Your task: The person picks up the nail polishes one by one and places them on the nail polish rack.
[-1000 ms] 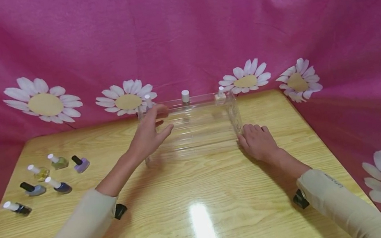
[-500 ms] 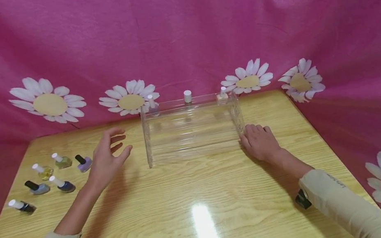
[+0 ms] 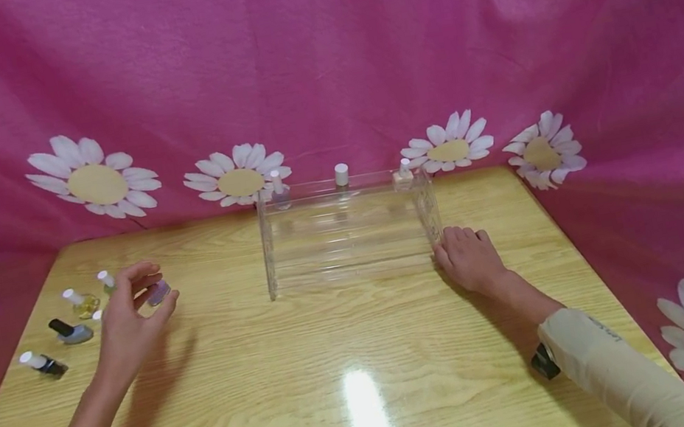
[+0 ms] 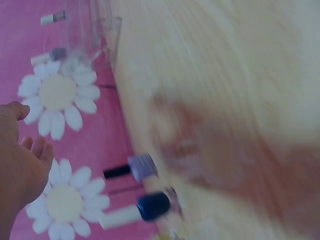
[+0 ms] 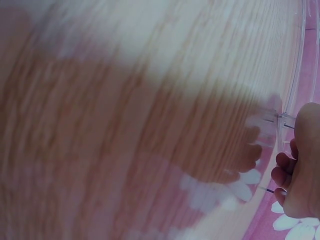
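Observation:
My left hand (image 3: 124, 322) hovers over the loose nail polish bottles at the left, fingers and thumb spread in a loose curve. Just beyond its fingertips is a purple nail polish bottle (image 3: 159, 293), partly hidden in the head view. The left wrist view shows that black-capped bottle (image 4: 142, 167) apart from the hand, beside a dark blue bottle (image 4: 152, 206) with a white cap. My right hand (image 3: 472, 260) grips the front lower corner of a clear stepped display rack (image 3: 268, 251). Three white-capped bottles stand along its top tier, one of them in the middle (image 3: 341, 175).
More polish bottles lie at the left: a yellow one (image 3: 83, 305), a grey-blue one (image 3: 72, 331) and a black one (image 3: 43, 363). A green bottle's white cap (image 3: 106, 279) shows behind my hand. A pink flowered cloth (image 3: 318, 60) hangs behind the wooden table (image 3: 273, 374).
My left hand has moved from the rack's upper left leftward and down to the loose bottles, now covering some of them. The right hand stays at the rack's corner.

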A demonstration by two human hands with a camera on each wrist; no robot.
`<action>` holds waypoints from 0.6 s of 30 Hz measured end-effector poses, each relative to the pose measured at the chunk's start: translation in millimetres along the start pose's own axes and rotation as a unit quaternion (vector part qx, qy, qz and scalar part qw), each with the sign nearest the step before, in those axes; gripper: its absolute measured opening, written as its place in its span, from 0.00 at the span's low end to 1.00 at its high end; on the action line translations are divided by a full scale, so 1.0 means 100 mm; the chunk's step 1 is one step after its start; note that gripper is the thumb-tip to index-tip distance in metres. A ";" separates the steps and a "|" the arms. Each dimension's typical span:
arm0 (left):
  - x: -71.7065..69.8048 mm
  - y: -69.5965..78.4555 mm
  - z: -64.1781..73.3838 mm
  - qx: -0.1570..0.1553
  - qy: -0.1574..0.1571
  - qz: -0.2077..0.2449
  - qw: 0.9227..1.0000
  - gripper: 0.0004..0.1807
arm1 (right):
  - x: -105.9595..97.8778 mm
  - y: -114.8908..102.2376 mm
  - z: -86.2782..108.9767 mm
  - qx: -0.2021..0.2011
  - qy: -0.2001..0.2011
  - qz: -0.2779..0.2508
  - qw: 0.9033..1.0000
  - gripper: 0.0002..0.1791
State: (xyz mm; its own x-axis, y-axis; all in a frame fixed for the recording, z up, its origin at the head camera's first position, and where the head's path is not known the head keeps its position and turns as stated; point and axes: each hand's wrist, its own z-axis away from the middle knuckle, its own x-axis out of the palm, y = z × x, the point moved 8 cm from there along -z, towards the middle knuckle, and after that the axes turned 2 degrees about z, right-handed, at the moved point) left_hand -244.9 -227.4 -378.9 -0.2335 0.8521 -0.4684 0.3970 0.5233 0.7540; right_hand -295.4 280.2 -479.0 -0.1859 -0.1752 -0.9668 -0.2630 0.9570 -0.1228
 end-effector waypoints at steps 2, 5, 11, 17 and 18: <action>-0.09 -0.07 0.04 -0.010 0.011 0.007 1.000 0.31 | 0.01 0.00 0.01 0.002 -0.004 0.000 1.000 0.17; -0.22 -0.14 0.11 -0.023 0.027 0.024 0.999 0.31 | 0.01 0.00 0.01 0.001 -0.006 0.005 1.000 0.17; -0.45 -0.28 0.24 -0.051 0.063 0.000 0.997 0.29 | 0.01 0.00 0.00 -0.001 -0.006 0.005 1.000 0.17; -0.58 -0.45 0.34 -0.090 0.098 -0.060 0.989 0.29 | 0.02 0.01 0.00 0.002 -0.007 0.004 1.000 0.17; -0.59 -0.48 0.35 -0.100 0.104 -0.062 0.988 0.29 | 0.03 0.01 0.00 0.002 -0.006 0.004 1.000 0.17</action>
State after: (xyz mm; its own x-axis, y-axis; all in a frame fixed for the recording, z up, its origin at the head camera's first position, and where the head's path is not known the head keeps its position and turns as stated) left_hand -219.2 -303.5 -403.7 -0.4547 0.7540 -0.4740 0.1759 0.5977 0.7822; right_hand -296.2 280.2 -481.5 -0.1766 -0.1650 -0.9703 -0.2582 0.9591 -0.1161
